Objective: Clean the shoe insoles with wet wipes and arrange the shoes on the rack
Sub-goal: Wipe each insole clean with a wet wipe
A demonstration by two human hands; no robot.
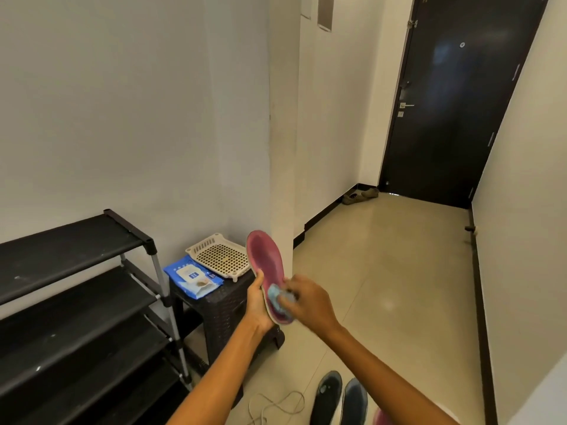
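My left hand [257, 303] grips a pink insole [266, 262] by its lower edge and holds it upright in front of me. My right hand [306, 299] pinches a bluish wet wipe [276, 297] against the insole's lower part. A blue pack of wet wipes [193, 276] lies on a dark wicker stool [221, 305]. The black shoe rack [73, 302] stands at the left with bare shelves. Two dark shoes [340, 397] sit on the floor at the bottom, with another pink insole [382, 418] at the frame's lower edge.
A cream plastic tray [219, 254] lies on the stool beside the wipes. A white cord [276, 406] trails on the tiled floor. A pair of brown shoes [359, 196] lies by the dark door [454, 99] down the hallway.
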